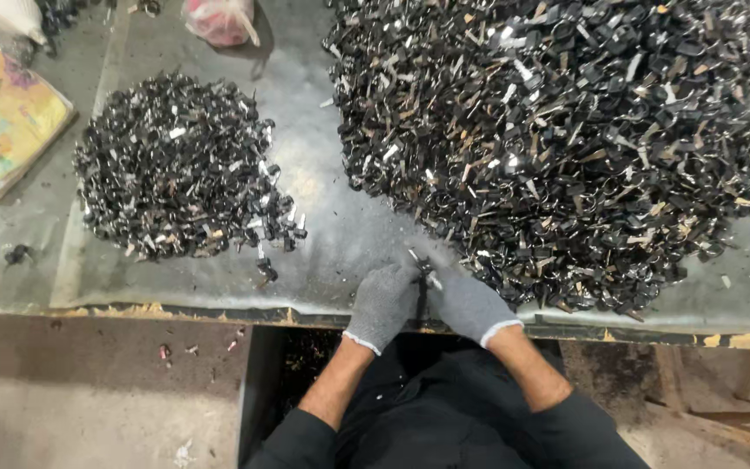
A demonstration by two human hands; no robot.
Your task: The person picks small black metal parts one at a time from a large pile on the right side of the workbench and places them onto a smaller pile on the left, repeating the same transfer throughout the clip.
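Observation:
My left hand [381,304] and my right hand [469,304], both in grey knit gloves, meet at the near edge of the metal-topped table [332,217]. Between their fingers sits a small black and silver metal piece [424,271], gripped from both sides. A huge heap of similar small black and silver parts [566,130] spreads right of and beyond my hands, its edge touching my right hand. A smaller pile of the same kind of parts [180,169] lies to the left, well apart from my hands.
A flat colourful package [2,113] lies at the far left of the table. A pink plastic bag [219,19] sits at the back. Stray parts [266,271] lie near the small pile. The table's front edge [175,310] is chipped; concrete floor [88,391] below.

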